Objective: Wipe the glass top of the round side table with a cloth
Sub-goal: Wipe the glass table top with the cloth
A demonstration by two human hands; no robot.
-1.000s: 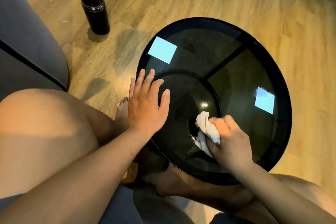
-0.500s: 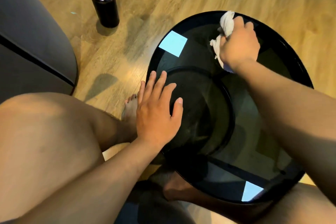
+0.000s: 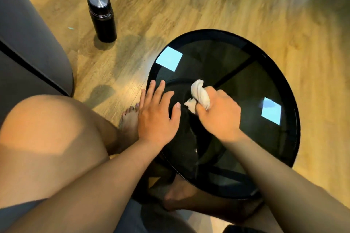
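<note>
The round side table (image 3: pixel 251 81) has a dark glass top in a black rim, with black frame bars showing through the glass. My right hand (image 3: pixel 217 113) is closed on a bunched white cloth (image 3: pixel 198 94) and presses it onto the glass near the middle left. My left hand (image 3: pixel 157 115) lies flat on the table's left edge, fingers spread, holding nothing. The two hands are close together, thumb nearly touching the cloth.
A black flask with a steel lid (image 3: pixel 102 17) stands on the wooden floor (image 3: pixel 208 2) at the back left. A grey sofa (image 3: pixel 28 47) fills the left side. My bare knees and feet crowd the near side of the table.
My right hand has swept the cloth from the near middle to the far rim and back to the middle left. The left hand has stayed flat on the left edge.
</note>
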